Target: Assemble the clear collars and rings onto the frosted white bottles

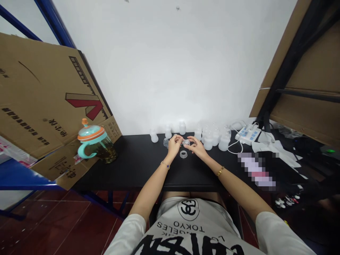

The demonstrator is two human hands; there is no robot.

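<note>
Just above the black tabletop, my left hand (175, 143) and my right hand (196, 145) face each other with fingertips pinched. Between them is a small clear bottle part (186, 142), gripped from both sides; its exact shape is partly covered by the fingers. A translucent ring-shaped collar (183, 154) lies on the table just below my hands. Beside my left hand stands a small clear cap (166, 142). Behind my hands are frosted white baby bottles, one at the left (154, 136), another (168, 131) nearer the middle, and a third (182, 127) against the wall.
Several more frosted bottles (212, 136) cluster right of my right hand. Farther right are a white power strip (248, 134) with cables and some white paper (276, 152). A teal-handled jug (97, 143) stands at the left by a large cardboard sheet (47, 99).
</note>
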